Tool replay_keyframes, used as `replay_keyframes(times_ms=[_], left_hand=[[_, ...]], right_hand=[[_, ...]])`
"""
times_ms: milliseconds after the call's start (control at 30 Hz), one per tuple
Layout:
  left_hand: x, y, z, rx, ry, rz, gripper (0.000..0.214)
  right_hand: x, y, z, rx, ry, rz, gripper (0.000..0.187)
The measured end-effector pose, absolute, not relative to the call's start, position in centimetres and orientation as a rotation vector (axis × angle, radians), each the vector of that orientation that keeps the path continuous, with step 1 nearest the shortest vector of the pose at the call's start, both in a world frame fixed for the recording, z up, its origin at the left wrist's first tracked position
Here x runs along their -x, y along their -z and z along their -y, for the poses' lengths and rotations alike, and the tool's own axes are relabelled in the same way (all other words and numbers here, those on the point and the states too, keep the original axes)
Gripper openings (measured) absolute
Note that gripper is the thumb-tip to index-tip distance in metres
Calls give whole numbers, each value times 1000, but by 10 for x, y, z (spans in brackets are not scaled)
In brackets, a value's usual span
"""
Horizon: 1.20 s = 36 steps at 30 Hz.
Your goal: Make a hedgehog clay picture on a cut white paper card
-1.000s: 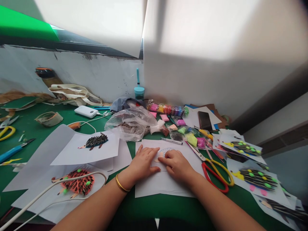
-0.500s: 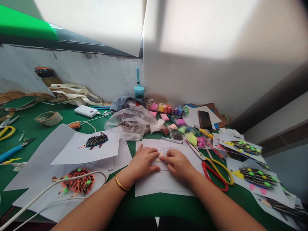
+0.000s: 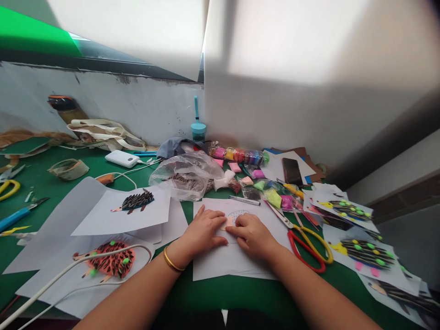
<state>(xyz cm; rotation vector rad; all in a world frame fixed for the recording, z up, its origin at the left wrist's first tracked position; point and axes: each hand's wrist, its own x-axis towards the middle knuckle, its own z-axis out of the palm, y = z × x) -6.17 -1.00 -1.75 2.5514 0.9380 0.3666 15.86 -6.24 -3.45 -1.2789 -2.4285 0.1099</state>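
A sheet of white paper (image 3: 209, 268) lies in front of me, bearing a line drawing of a rounded shape with small marks (image 3: 239, 213). On the drawing's left end is a small flat patch of peach modelling clay (image 3: 229, 222). My left hand (image 3: 208, 228) rests flat on the sheet with fingers apart, its fingertips at the clay's left edge. From the other side, the index finger of my right hand (image 3: 253, 234) is stretched out and presses on the clay; its other fingers are curled, with nothing seen in them. Part of the drawing is hidden behind my right hand.
Red-and-yellow scissors (image 3: 309, 250) lie right of the sheet, a pen (image 3: 244, 200) along its top. Behind are clay packets (image 3: 273, 198) and a plastic bag of seeds (image 3: 187, 176). Hedgehog pictures (image 3: 366, 252) stack at right; others (image 3: 137, 200) lie left, near a white cable (image 3: 68, 268).
My right index finger has shifted slightly down and left over the clay, showing more of the patch. The left hand stays in place.
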Motion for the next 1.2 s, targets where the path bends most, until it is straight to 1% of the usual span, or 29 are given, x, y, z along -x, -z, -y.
replay_keyframes(times_ms=[233,433,867,1033,1200], left_hand=[[62,20,10,-2551,-370,-942,57],[62,20,10,-2549,-384,-954,58],[61,19,11,-2519,-397,-957,59],[61,20,10,-2514,-397,-951,60],[61,21,9,-2511,-387,-954,62]], right_hand=[[-154,32,64,1270,-68,2455,39],[-151,33,65,1284,-46,2480,41],[-143,30,66,1315,2,2499,31],[-141,31,66,1317,-38,2483,38],[-143,32,66,1327,-65,2467,36]])
